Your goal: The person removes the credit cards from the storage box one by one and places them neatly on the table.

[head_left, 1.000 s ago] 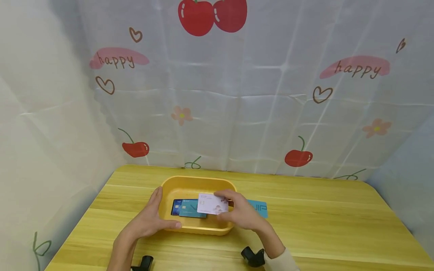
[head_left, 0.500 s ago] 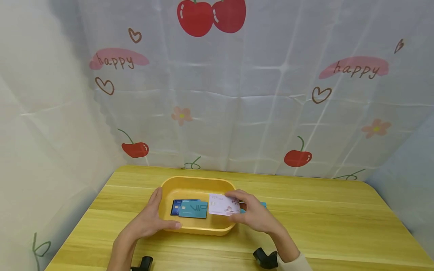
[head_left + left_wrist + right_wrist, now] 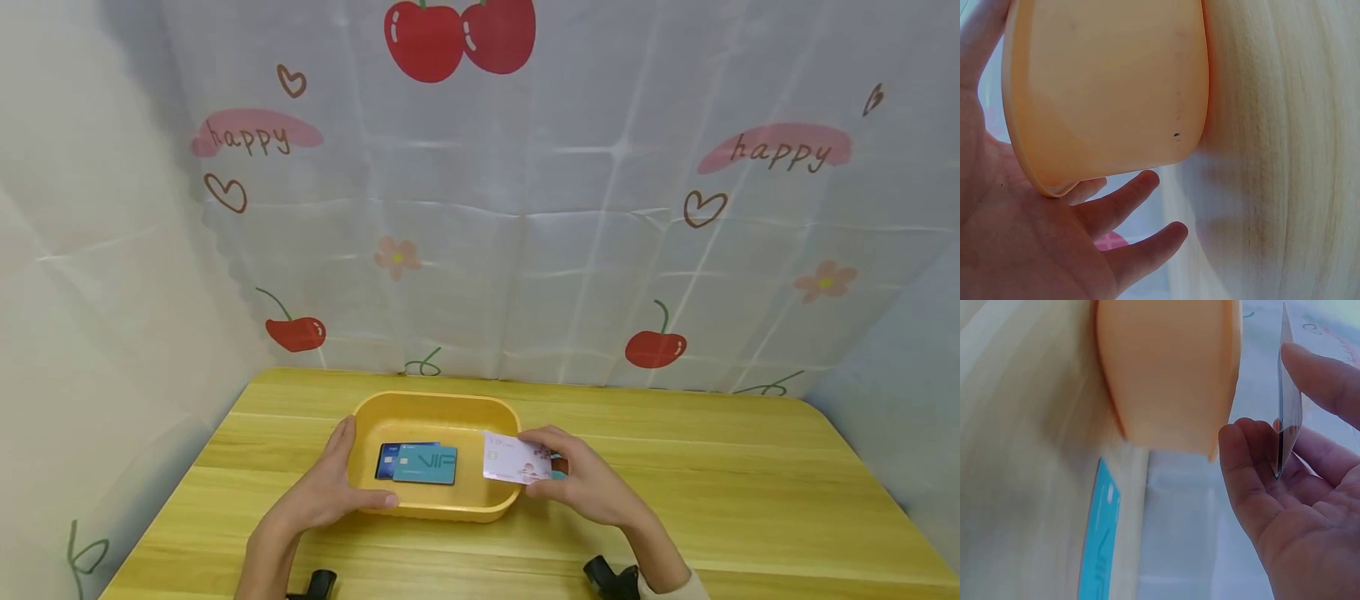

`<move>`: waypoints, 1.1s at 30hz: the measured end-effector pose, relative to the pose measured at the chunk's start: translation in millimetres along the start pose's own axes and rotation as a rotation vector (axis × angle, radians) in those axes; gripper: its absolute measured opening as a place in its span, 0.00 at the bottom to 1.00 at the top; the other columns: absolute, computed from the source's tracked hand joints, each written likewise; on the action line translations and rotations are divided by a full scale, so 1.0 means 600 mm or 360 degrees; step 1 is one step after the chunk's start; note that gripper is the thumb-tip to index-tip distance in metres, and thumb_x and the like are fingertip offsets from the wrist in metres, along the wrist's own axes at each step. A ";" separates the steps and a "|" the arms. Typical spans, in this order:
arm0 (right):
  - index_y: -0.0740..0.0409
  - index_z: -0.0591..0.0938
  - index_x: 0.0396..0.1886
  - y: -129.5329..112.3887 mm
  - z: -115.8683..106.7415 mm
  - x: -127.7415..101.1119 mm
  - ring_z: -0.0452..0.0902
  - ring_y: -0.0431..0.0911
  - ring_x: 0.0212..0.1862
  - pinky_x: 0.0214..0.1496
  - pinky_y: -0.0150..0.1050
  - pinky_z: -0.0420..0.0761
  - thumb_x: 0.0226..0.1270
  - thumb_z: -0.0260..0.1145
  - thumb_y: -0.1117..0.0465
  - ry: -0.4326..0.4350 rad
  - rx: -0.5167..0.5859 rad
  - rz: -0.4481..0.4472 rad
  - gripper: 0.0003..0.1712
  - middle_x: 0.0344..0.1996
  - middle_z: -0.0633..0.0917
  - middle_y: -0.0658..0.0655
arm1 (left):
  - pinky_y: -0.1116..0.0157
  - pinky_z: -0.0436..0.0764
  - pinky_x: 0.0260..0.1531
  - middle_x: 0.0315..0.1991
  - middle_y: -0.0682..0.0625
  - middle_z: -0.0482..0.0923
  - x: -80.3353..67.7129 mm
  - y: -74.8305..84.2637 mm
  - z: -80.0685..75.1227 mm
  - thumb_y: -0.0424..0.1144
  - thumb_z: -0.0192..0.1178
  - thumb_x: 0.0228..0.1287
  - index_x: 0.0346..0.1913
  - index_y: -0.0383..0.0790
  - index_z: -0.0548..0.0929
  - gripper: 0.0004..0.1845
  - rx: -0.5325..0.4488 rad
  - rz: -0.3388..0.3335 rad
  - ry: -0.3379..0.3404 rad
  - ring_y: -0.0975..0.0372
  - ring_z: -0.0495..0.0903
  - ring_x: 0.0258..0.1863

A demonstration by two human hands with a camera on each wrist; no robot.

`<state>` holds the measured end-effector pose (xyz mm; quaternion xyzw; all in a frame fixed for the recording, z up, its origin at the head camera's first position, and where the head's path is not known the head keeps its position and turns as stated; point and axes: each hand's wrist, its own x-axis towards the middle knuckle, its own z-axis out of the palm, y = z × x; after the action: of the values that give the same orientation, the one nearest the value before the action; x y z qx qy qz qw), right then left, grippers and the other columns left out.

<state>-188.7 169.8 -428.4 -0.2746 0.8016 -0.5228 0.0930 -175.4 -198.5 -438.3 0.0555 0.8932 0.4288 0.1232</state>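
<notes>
White card (image 3: 516, 459) sits pinched by its right end in the right hand (image 3: 592, 487), thumb over, fingers (image 3: 1254, 462) under, above the tray (image 3: 420, 408) rim at 3 o'clock. Judged light, stiff, slick; edge grip suits. Left hand (image 3: 330, 487) clasps the tray at 9 o'clock, fingers loosely spread. Two cards (image 3: 417, 462) lie inside.

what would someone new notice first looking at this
The yellow tub in the middle of the wooden table, with a teal card lying on a dark blue card inside it. The left hand grips the tub's left rim, while the right hand pinches a white card over the tub's right edge. Behind hangs a white cloth printed with red cherries, hearts and "happy".
</notes>
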 end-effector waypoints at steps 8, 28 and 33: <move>0.60 0.74 0.65 0.014 -0.017 -0.022 0.73 0.52 0.51 0.54 0.41 0.77 0.63 0.72 0.62 0.0019 -0.0082 0.0009 0.31 0.57 0.78 0.55 | 0.39 0.44 0.68 0.77 0.31 0.28 -0.003 0.000 0.000 0.56 0.77 0.45 0.76 0.28 0.32 0.73 0.0007 -0.0011 0.0008 0.38 0.37 0.74; 0.59 0.71 0.69 0.057 -0.089 -0.096 0.69 0.56 0.58 0.57 0.60 0.71 0.66 0.69 0.63 0.0149 -0.0345 0.0242 0.32 0.63 0.73 0.60 | 0.40 0.43 0.69 0.77 0.32 0.28 0.000 -0.002 0.002 0.56 0.77 0.46 0.76 0.27 0.32 0.73 0.0008 0.0022 0.0015 0.39 0.36 0.75; 0.60 0.71 0.68 0.066 -0.102 -0.105 0.67 0.58 0.61 0.58 0.63 0.70 0.66 0.69 0.62 0.0126 -0.0343 0.0271 0.32 0.65 0.71 0.63 | 0.40 0.42 0.69 0.77 0.32 0.28 -0.001 -0.002 0.003 0.56 0.77 0.46 0.76 0.28 0.32 0.73 0.0002 0.0016 0.0013 0.39 0.36 0.75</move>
<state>-176.3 263.9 -445.4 -0.1931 0.8766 -0.4343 0.0754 -174.5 -198.2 -440.3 0.0583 0.8937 0.4290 0.1174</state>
